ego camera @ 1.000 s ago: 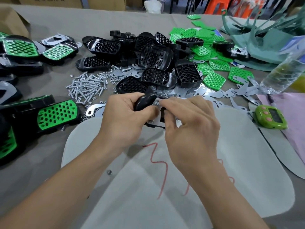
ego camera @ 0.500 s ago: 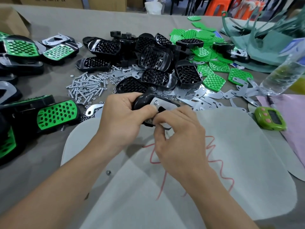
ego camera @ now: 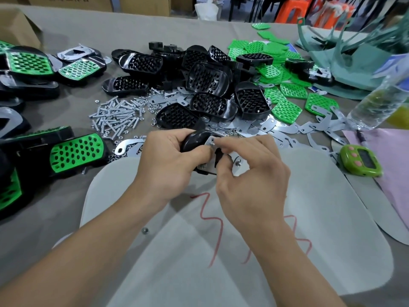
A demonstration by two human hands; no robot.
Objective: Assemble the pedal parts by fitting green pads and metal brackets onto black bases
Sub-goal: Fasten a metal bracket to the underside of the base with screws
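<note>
Grey table; left hand grips black base, right hand pinches metal bracket atop.

a single head-worn wide-angle view looks forward and down from close above the left hand and right hand at frame centre, the table running to the upper edge

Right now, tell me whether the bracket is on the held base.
On: the bracket lies flat against the black base in the left hand, screws poking through.
</note>
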